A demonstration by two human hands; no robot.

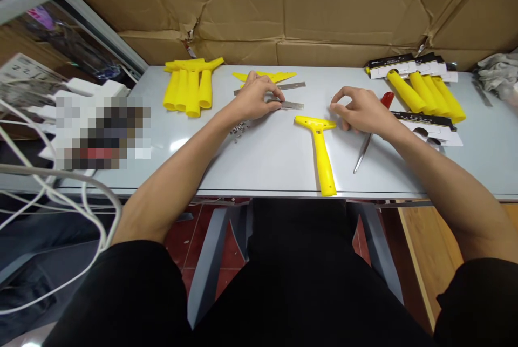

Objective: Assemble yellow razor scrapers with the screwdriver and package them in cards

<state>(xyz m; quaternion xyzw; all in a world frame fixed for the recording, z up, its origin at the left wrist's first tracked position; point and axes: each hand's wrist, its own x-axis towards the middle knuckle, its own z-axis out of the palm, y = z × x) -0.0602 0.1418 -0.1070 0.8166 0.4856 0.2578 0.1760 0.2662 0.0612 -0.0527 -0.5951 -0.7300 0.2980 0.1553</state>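
Note:
My left hand is over the middle of the table, with thumb and forefinger closed on the end of a flat metal blade. Behind it lies a second blade beside a yellow scraper handle. Small screws are scattered by my left wrist. Another yellow scraper handle lies between my hands, its wide head toward the back. My right hand hovers just right of that head, thumb and forefinger pinched; anything between them is too small to tell. A red-handled screwdriver passes beneath this hand, partly hidden.
Several yellow handles are grouped at the back left. Scrapers in black-and-white card sleeves lie at the back right, near a grey glove. White cables hang at the left. A cardboard sheet stands behind the table.

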